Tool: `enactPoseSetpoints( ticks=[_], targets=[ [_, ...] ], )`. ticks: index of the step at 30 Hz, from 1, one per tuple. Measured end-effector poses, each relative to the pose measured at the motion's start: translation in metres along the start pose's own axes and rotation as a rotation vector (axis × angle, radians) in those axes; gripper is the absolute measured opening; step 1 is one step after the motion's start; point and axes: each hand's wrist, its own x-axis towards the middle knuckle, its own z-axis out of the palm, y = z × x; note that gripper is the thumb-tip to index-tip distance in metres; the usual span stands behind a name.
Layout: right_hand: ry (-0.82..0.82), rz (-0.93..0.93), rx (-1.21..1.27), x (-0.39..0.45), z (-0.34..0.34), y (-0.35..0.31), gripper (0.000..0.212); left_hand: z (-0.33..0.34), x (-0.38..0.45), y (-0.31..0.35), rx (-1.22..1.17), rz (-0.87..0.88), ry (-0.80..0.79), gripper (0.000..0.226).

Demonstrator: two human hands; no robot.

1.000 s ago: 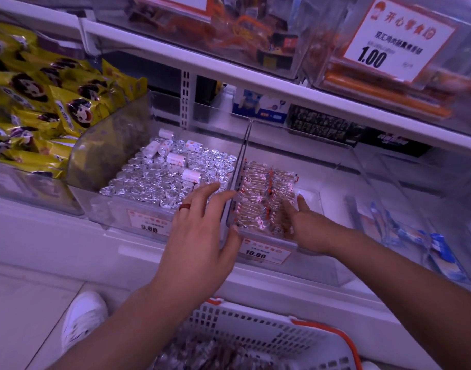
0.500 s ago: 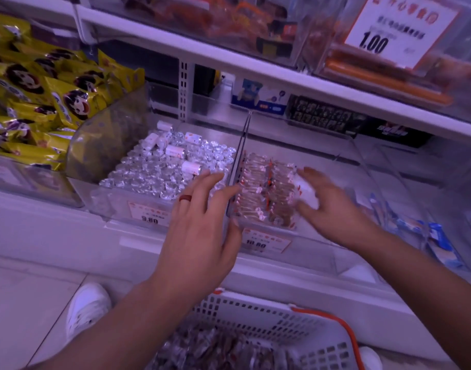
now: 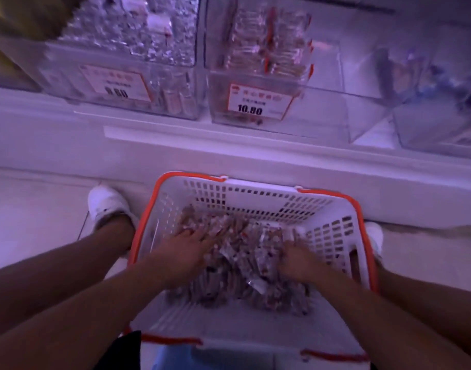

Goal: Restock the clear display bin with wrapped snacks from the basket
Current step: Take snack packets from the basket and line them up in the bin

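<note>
A white basket (image 3: 255,194) with an orange rim stands on the floor below the shelf. It holds a pile of small clear-wrapped snacks (image 3: 237,265). Both my hands are down in it. My left hand (image 3: 186,245) lies on the left of the pile with its fingers stretched over the packets. My right hand (image 3: 297,260) is on the right of the pile, fingers curled down into the packets. Above, the clear display bin (image 3: 325,108) with the 10.80 tag holds the same kind of snacks (image 3: 269,41) in its left part; its right part looks bare.
Left of that bin, another clear bin (image 3: 68,76) holds silver-wrapped candies (image 3: 127,30). At the far right a bin (image 3: 426,134) holds blue packets. A white shelf ledge (image 3: 229,156) juts out over the basket. My white shoes (image 3: 106,204) flank the basket.
Both hands have left the display bin and dropped into the basket. The view has tilted down from the shelf to the basket and floor.
</note>
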Motion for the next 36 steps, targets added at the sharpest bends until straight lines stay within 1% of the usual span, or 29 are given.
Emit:
enactPoseSetpoints(
  ticks=[1, 2, 3, 4, 5, 6, 7, 9, 10, 11, 13, 15, 17, 19, 21, 24, 26, 27, 29, 30, 32, 34, 36],
  targets=[
    [0.131, 0.094, -0.136, 0.003, 0.017, 0.008, 0.039, 0.015, 0.005, -0.001, 0.020, -0.013, -0.068, 0.054],
    [0.085, 0.177, -0.185, 0.006, 0.033, 0.011, 0.056, 0.027, 0.012, -0.001, 0.025, -0.010, -0.101, 0.053],
    [0.032, 0.226, -0.214, 0.009, 0.050, 0.014, 0.073, 0.035, 0.022, 0.002, 0.035, 0.002, -0.110, 0.051],
    [-0.052, 0.257, -0.197, 0.012, 0.064, 0.015, 0.085, 0.040, 0.033, 0.007, 0.059, 0.019, -0.116, 0.049],
    [-0.063, 0.251, -0.187, 0.015, 0.076, 0.014, 0.092, 0.045, 0.045, 0.013, 0.095, 0.037, -0.134, 0.048],
    [-0.065, 0.236, -0.205, 0.019, 0.084, 0.012, 0.095, 0.051, 0.057, 0.020, 0.129, 0.069, -0.146, 0.047],
    [-0.031, 0.206, -0.232, 0.022, 0.090, 0.009, 0.093, 0.058, 0.067, 0.028, 0.168, 0.108, -0.152, 0.045],
    [0.029, 0.140, -0.308, 0.030, 0.102, 0.004, 0.075, 0.075, 0.081, 0.043, 0.249, 0.208, -0.199, 0.042],
    [0.017, 0.124, -0.320, 0.032, 0.108, 0.002, 0.068, 0.085, 0.085, 0.049, 0.285, 0.250, -0.219, 0.041],
    [-0.010, 0.121, -0.315, 0.033, 0.112, 0.000, 0.066, 0.096, 0.086, 0.053, 0.312, 0.293, -0.217, 0.041],
    [-0.070, 0.127, -0.304, 0.035, 0.117, -0.004, 0.073, 0.115, 0.086, 0.056, 0.326, 0.359, -0.192, 0.039],
    [-0.067, 0.127, -0.287, 0.038, 0.120, -0.006, 0.077, 0.121, 0.085, 0.048, 0.299, 0.368, -0.164, 0.033],
    [-0.047, 0.112, -0.307, 0.040, 0.123, -0.012, 0.077, 0.123, 0.083, 0.036, 0.281, 0.373, -0.085, 0.029],
    [-0.057, 0.060, -0.332, 0.041, 0.130, -0.018, 0.074, 0.121, 0.079, 0.024, 0.277, 0.375, -0.006, 0.028],
    [-0.059, -0.005, -0.326, 0.039, 0.133, -0.024, 0.066, 0.118, 0.077, 0.013, 0.287, 0.359, 0.037, 0.029],
    [-0.015, -0.104, -0.327, 0.036, 0.135, -0.026, 0.047, 0.115, 0.074, 0.004, 0.241, 0.314, 0.048, 0.035],
    [-0.028, -0.113, -0.282, 0.035, 0.137, -0.026, 0.046, 0.114, 0.076, 0.000, 0.154, 0.200, 0.043, 0.038],
    [-0.061, -0.079, -0.228, 0.036, 0.138, -0.025, 0.049, 0.116, 0.078, -0.002, 0.076, 0.120, 0.023, 0.039],
    [-0.089, 0.019, -0.160, 0.041, 0.139, -0.029, 0.052, 0.115, 0.081, -0.004, -0.190, -0.056, -0.021, 0.039],
    [-0.071, 0.052, -0.149, 0.043, 0.140, -0.032, 0.052, 0.112, 0.082, -0.003, -0.357, -0.139, 0.006, 0.035],
    [-0.041, 0.073, -0.127, 0.050, 0.141, -0.039, 0.052, 0.104, 0.084, -0.001, -0.697, -0.317, 0.050, 0.025],
    [-0.039, 0.065, -0.081, 0.057, 0.141, -0.042, 0.050, 0.096, 0.085, -0.003, -1.003, -0.467, 0.009, 0.022],
    [-0.022, 0.072, 0.045, 0.063, 0.135, -0.042, 0.042, 0.090, 0.085, -0.010, -1.159, -0.598, -0.003, 0.019]
  ],
)
